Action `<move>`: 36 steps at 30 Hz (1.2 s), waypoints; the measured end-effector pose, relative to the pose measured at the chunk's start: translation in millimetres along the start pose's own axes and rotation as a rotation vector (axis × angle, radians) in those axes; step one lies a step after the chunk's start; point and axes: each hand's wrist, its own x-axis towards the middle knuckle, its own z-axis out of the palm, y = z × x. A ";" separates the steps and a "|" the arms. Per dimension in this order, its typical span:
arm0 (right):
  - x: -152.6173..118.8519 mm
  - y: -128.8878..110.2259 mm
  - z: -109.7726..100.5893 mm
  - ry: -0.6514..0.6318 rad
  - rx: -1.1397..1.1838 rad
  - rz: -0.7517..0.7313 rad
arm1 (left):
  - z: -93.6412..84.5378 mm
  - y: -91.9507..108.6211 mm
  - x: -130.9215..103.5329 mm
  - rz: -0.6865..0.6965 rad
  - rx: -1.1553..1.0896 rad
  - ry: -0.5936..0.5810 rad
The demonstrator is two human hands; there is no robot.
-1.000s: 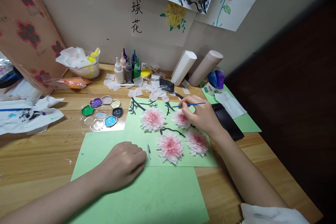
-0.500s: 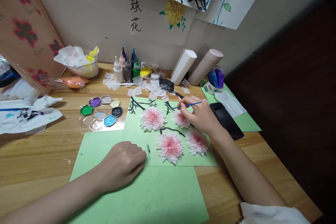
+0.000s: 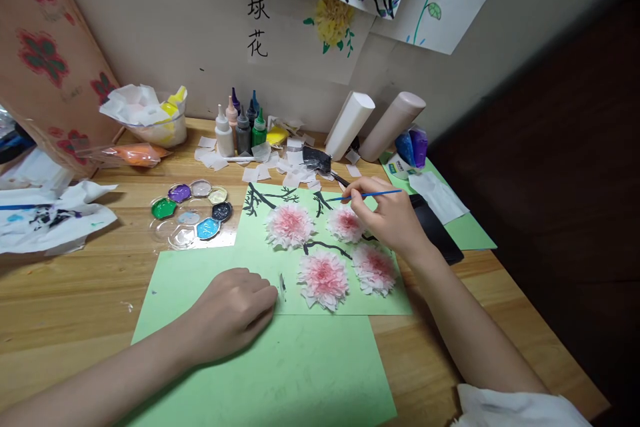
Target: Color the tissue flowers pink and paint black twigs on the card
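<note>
My right hand [image 3: 385, 210] is closed around a thin blue paintbrush [image 3: 373, 195]. The brush's tip points left, beside black painted twigs [image 3: 320, 201] near the top of a light green sheet [image 3: 280, 263]. Several pink-and-white paper flowers [image 3: 324, 279] sit on that sheet, among black painted branches. My left hand [image 3: 235, 310] is a loose fist resting at the sheet's left side, over a larger green sheet [image 3: 280, 373] lying underneath. Whether anything is inside the fist is hidden.
A palette [image 3: 190, 217] with several paints stands left of the sheets. Behind are paint bottles [image 3: 243, 133], paper scraps [image 3: 297, 170], a wide black brush [image 3: 317, 159] and two leaning bottles [image 3: 350, 125]. A black tray [image 3: 435, 227] lies right; stained tissue [image 3: 55, 217] lies far left.
My right hand has shifted slightly right, and the brush now lies flatter with its handle farther right. My left hand stays in place.
</note>
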 end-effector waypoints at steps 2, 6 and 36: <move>0.6 1.9 1.2 -0.005 0.001 0.009 | 0.1 0.1 -0.1 -0.002 0.001 0.000; 2.7 5.4 3.5 -0.033 0.000 0.035 | -0.4 0.3 0.3 -0.007 0.006 -0.003; 3.8 8.7 0.5 0.030 0.023 0.046 | 0.9 -0.6 -0.2 -0.011 -0.009 -0.018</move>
